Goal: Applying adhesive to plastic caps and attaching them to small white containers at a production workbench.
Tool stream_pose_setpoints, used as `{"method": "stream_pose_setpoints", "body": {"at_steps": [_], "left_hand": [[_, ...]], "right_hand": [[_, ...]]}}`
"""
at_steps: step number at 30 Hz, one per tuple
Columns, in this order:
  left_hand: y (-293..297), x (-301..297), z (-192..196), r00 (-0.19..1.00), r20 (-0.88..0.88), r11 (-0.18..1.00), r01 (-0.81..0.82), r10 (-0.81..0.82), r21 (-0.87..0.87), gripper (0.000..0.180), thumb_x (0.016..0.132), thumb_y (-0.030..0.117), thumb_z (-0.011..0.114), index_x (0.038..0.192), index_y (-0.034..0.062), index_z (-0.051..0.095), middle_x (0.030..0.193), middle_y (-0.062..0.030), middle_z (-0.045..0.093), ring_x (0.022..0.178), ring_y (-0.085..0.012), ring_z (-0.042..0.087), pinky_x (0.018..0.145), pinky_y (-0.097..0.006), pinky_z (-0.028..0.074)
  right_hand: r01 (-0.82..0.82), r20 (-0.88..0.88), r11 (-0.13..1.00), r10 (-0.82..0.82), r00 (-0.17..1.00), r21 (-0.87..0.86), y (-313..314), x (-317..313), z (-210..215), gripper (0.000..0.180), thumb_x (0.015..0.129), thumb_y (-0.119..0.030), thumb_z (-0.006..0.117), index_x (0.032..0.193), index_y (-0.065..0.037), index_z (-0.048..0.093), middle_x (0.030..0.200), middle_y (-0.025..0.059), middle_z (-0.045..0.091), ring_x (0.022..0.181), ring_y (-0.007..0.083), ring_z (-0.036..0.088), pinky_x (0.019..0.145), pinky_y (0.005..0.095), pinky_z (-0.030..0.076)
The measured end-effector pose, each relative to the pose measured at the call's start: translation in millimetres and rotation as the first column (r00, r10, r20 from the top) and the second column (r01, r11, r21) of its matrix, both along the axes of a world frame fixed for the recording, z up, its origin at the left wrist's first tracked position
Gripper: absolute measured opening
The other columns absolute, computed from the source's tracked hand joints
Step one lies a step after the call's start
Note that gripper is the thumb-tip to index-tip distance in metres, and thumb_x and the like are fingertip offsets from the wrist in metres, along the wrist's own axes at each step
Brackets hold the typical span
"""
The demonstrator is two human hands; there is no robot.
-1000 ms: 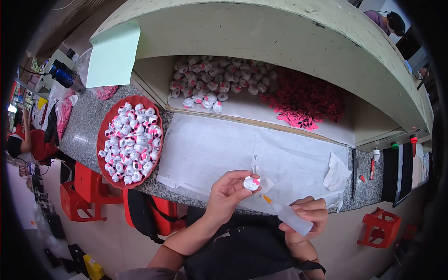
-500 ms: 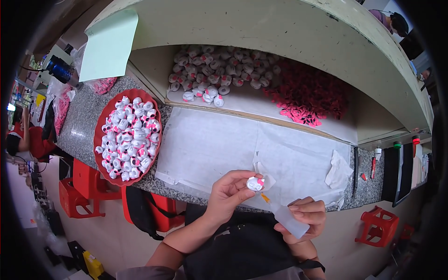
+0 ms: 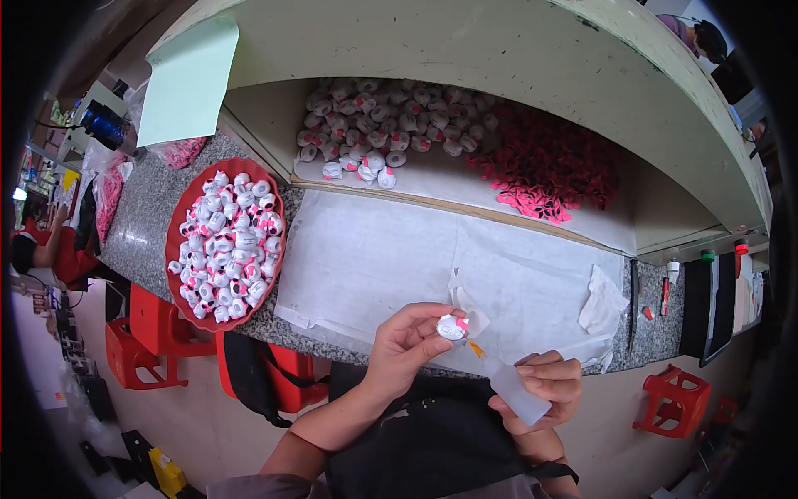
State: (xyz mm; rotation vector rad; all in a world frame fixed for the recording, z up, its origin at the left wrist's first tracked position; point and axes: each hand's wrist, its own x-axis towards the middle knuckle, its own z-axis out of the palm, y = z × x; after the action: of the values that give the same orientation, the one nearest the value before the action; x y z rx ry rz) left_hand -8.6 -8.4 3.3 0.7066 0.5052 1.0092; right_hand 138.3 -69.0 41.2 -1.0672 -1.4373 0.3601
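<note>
Between the thumb and fingers of my left hand (image 3: 405, 349) is a small white figurine head (image 3: 452, 327) with a pink patch on top. My right hand (image 3: 550, 389) is wrapped round a translucent white squeeze bottle (image 3: 519, 394), tilted so that its orange nozzle (image 3: 475, 349) points up and left at the figurine head. A small gap shows between nozzle and head. Both hands are over the near edge of a white paper sheet (image 3: 374, 241). A crumpled white scrap (image 3: 470, 309) lies just behind the figurine head.
A red scalloped basin (image 3: 283, 218) full of white-and-pink figurine heads stands at left. Under the shelf (image 3: 465, 50) are more white heads (image 3: 391, 125) and a heap of pink pieces (image 3: 553, 170). Crumpled tissue (image 3: 603, 301) and a red marker (image 3: 665, 298) lie at right.
The bottle's nozzle has shifted slightly right, away from the figurine head. The head has moved a touch left in my left hand. Both grips are the same.
</note>
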Motion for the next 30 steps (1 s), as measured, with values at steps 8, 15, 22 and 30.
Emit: {"method": "stream_pose_setpoints", "body": {"at_steps": [8,15,22,30], "left_hand": [[-0.7,1.1,-1.9,1.000,-0.022,1.000,0.007,-0.008,-0.014,0.031,0.073,-0.001,0.056,0.102,0.0007,0.045,0.099,-0.0123,0.053,0.093,-0.0177,0.051,0.081,-0.029,0.039],[-0.3,0.9,-5.6,1.000,-0.006,0.998,-0.006,0.007,0.070,0.033,0.073,-0.008,0.050,0.105,-0.0024,0.045,0.104,-0.0122,0.048,0.098,-0.0178,0.048,0.083,-0.027,0.038],[-0.5,0.4,-0.9,0.995,-0.091,0.984,-0.032,0.049,0.175,0.030,0.072,-0.009,0.051,0.102,-0.0019,0.050,0.103,-0.0116,0.046,0.098,-0.0172,0.045,0.083,-0.028,0.036],[0.0,-0.6,-2.5,0.979,-0.186,0.961,-0.034,0.088,0.275,0.030,0.072,-0.008,0.052,0.101,-0.0012,0.052,0.103,-0.0117,0.046,0.097,-0.0180,0.045,0.082,-0.028,0.035]], "right_hand": [[-0.005,-0.003,1.000,0.005,1.000,-0.022,-0.2,-1.0,0.7,0.041,0.057,-0.016,0.075,0.082,-0.007,0.044,0.076,0.0051,0.045,0.059,0.0131,0.048,0.052,0.0243,0.044],[0.009,-0.069,1.000,-0.011,0.998,-0.019,-1.6,-1.2,-1.4,0.040,0.057,-0.015,0.075,0.081,-0.007,0.043,0.075,0.0057,0.044,0.058,0.0132,0.047,0.051,0.0241,0.044],[-0.001,-0.031,0.999,-0.001,1.000,-0.042,1.4,-3.8,0.4,0.041,0.057,-0.015,0.075,0.083,-0.007,0.043,0.076,0.0062,0.044,0.057,0.0136,0.047,0.051,0.0239,0.044],[-0.040,0.001,0.997,0.040,0.999,-0.068,0.6,-3.1,2.8,0.040,0.057,-0.014,0.075,0.082,-0.007,0.044,0.076,0.0061,0.044,0.057,0.0138,0.047,0.050,0.0233,0.043]]}}
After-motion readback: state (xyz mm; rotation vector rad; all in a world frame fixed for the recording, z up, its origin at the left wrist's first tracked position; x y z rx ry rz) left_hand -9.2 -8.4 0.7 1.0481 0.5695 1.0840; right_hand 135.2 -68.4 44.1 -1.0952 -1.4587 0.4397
